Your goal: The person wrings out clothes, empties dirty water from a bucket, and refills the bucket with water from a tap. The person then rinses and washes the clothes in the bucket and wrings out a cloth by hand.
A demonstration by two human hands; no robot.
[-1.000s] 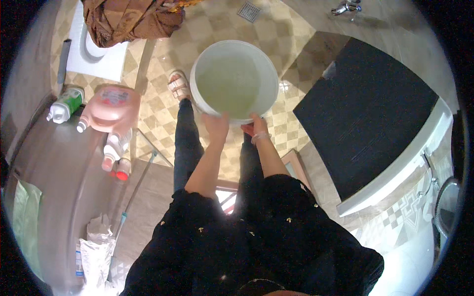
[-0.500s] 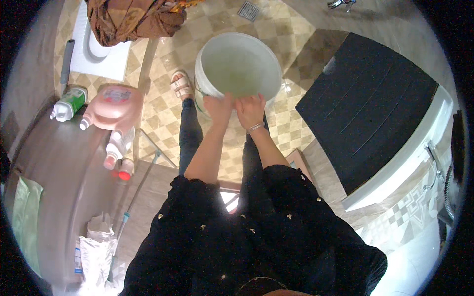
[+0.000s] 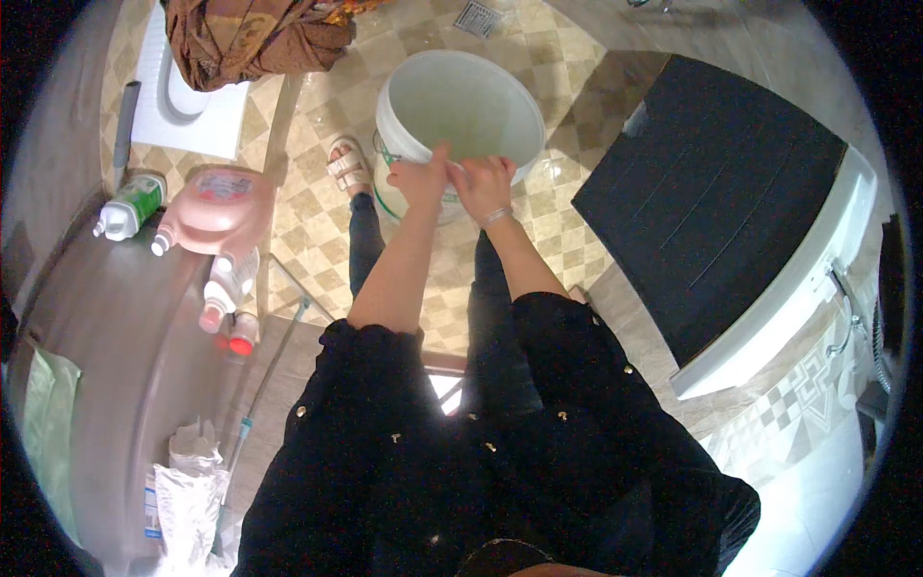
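Note:
A large white bucket stands on the checkered tile floor in front of me, tipped away from me. Inside it is cloudy, pale yellow-green liquid. My left hand and my right hand are side by side on the near rim, both with fingers closed over it. A bracelet circles my right wrist. Below my hands, part of the bucket's outer wall with green markings shows; the base is mostly hidden.
A brown cloth bundle lies above the white squat toilet. At left, a large pink jug and several bottles sit on a ledge. A black-topped white cabinet flanks the right. Beyond the bucket is a floor drain.
Both hands have moved up and a little away, lifting the near rim. The bucket leans farther from me, and more of its near outer wall shows.

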